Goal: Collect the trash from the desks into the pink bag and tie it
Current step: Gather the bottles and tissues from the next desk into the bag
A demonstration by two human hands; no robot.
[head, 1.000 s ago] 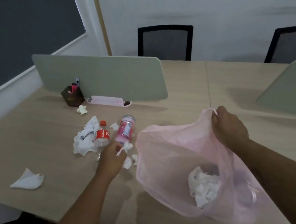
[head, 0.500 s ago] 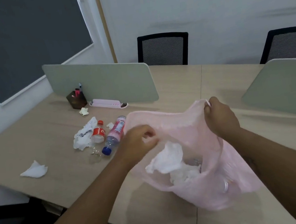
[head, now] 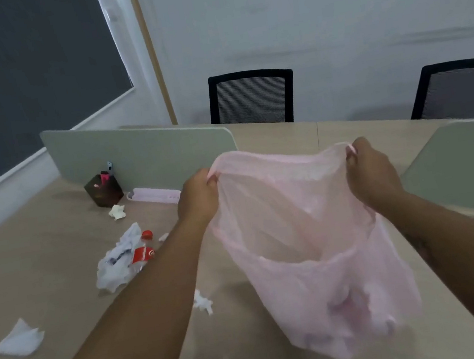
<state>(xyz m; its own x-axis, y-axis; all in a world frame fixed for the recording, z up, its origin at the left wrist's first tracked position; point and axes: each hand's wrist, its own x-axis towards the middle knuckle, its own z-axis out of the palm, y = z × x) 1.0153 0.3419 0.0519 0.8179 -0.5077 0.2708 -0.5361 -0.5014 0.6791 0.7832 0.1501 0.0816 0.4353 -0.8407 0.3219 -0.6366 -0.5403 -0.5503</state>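
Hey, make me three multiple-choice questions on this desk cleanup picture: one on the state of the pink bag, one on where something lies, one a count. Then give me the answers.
1. How is the pink bag right now?
A. knotted shut
B. unheld and lying flat
C. held open by its rim

2. Where is the red-capped bottle?
A. on the desk, left of the bag
B. inside the bag
C. on the floor

3. How many black chairs show beyond the desk?
A. one
B. two
C. four

Answers:
1 C: the left hand and right hand each grip the rim, and the mouth gapes.
2 A: it lies against crumpled wrapping on the desktop.
3 B: two dark backrests show there.
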